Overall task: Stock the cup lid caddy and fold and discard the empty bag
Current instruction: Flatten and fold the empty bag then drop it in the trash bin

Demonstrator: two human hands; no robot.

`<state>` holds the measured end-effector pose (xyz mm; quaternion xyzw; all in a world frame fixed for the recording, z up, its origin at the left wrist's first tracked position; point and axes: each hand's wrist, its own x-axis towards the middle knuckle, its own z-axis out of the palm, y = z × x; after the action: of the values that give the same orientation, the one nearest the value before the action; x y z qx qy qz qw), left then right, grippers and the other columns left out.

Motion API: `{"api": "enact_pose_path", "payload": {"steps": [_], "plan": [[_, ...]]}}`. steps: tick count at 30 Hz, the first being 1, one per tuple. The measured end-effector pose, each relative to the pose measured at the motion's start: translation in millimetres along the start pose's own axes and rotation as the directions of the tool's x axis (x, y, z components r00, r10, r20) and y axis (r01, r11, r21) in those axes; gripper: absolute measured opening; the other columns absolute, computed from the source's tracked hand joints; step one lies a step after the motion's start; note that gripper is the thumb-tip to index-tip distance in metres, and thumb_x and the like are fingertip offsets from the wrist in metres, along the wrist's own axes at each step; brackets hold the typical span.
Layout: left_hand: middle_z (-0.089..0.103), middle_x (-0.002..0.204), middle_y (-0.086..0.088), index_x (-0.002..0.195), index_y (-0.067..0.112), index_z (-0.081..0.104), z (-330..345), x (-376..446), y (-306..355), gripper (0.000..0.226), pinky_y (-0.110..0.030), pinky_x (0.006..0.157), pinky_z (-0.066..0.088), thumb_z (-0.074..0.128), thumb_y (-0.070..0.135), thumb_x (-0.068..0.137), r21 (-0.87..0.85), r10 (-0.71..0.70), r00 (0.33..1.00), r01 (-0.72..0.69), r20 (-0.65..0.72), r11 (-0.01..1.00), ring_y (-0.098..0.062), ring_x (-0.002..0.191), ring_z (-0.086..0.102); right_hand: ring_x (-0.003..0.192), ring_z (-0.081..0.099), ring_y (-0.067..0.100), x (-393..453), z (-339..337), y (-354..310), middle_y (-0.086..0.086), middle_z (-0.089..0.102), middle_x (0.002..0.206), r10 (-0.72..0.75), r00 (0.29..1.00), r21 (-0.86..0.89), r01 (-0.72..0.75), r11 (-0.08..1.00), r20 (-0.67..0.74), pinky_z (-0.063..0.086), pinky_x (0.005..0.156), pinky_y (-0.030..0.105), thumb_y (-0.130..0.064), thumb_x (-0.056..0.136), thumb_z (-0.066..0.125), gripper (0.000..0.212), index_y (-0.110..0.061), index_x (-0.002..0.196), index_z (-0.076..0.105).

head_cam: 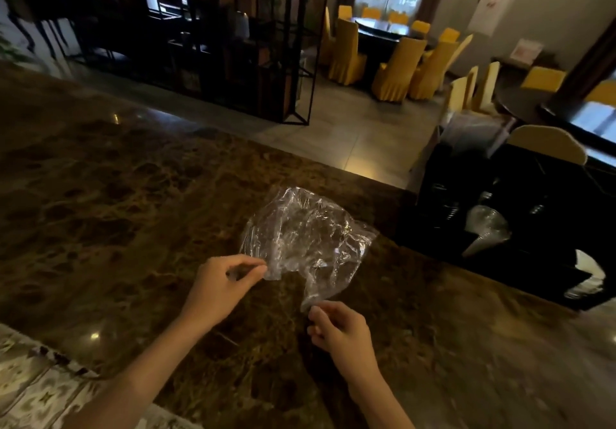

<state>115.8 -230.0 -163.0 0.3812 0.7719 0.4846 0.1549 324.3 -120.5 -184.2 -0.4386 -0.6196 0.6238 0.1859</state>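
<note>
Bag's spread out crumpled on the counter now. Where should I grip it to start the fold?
Grip the clear plastic bag at its two near corners, coming from the near edge. The left hand pinches one corner; the right hand is at the other. The bag lies fairly flat on the counter, so folding away from you looks easiest.

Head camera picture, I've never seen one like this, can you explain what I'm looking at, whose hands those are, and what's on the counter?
There is no machine here. A person wears a wide-angle camera on the head, looking forward and down, so the two bare hands are their own. The surface is a dark brown marble counter. On it lies a crumpled clear plastic bag, which looks empty. The left hand pinches the bag's near left edge, and the right hand pinches its near corner. To the right stands a black caddy with clear items inside, too dark to make out. Beyond the counter is a dining room with yellow-covered chairs.
</note>
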Motion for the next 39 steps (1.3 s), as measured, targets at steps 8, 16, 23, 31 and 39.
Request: {"api": "enact_pose_path", "payload": {"steps": [8, 16, 23, 31, 39], "plan": [[0.076, 0.096, 0.026, 0.099, 0.035, 0.080, 8, -13, -5, 0.028, -0.013, 0.079, 0.053, 0.069, 0.053, 0.080, -0.109, -0.016, 0.999, 0.020, 0.042, 0.994, 0.007, 0.095, 0.068, 0.080, 0.077, 0.015, -6, 2, -10, 0.004, 0.081, 0.091, 0.156, 0.987, 0.201, -0.160, 0.966, 0.035, 0.061, 0.069, 0.025, -0.038, 0.100, 0.065, 0.026, -0.019, 0.094, 0.082], [0.077, 0.097, 0.022, 0.098, 0.037, 0.079, 10, -21, -9, 0.026, -0.025, 0.085, 0.056, 0.068, 0.052, 0.081, -0.187, -0.032, 0.999, 0.038, 0.036, 0.982, 0.004, 0.097, 0.069, 0.074, 0.071, 0.015, -4, 0, -9, 0.011, 0.077, 0.089, 0.236, 0.961, 0.378, -0.273, 0.885, 0.141, 0.060, 0.070, 0.025, -0.022, 0.100, 0.066, 0.022, -0.009, 0.093, 0.082], [0.078, 0.097, 0.019, 0.097, 0.047, 0.076, 5, -25, -9, 0.019, -0.027, 0.084, 0.055, 0.068, 0.051, 0.081, -0.236, -0.022, 0.999, 0.031, 0.039, 0.971, 0.000, 0.099, 0.070, 0.071, 0.068, 0.013, -2, 1, -6, 0.007, 0.075, 0.085, 0.236, 0.963, 0.353, -0.268, 0.896, 0.132, 0.058, 0.068, 0.024, -0.021, 0.102, 0.063, 0.022, -0.005, 0.100, 0.079], [0.077, 0.097, 0.019, 0.096, 0.038, 0.079, -14, -13, -13, 0.023, -0.029, 0.085, 0.056, 0.068, 0.049, 0.079, -0.166, 0.003, 0.999, 0.003, 0.036, 0.986, -0.002, 0.097, 0.070, 0.057, 0.058, 0.001, 3, -24, -10, -0.006, 0.069, 0.072, 0.161, 0.987, 0.155, -0.161, 0.975, 0.013, 0.047, 0.054, 0.017, -0.024, 0.097, 0.066, 0.018, -0.015, 0.090, 0.080], [0.073, 0.087, 0.010, 0.086, 0.053, 0.076, -43, 2, -17, 0.015, -0.020, 0.069, 0.052, 0.072, 0.046, 0.073, 0.023, 0.111, 0.993, -0.111, 0.029, 0.994, -0.003, 0.084, 0.064, 0.054, 0.053, 0.003, 9, -60, -19, -0.009, 0.064, 0.065, 0.041, 0.997, 0.055, -0.038, 0.998, -0.060, 0.042, 0.052, 0.019, -0.021, 0.101, 0.063, 0.020, -0.009, 0.093, 0.077]]}}
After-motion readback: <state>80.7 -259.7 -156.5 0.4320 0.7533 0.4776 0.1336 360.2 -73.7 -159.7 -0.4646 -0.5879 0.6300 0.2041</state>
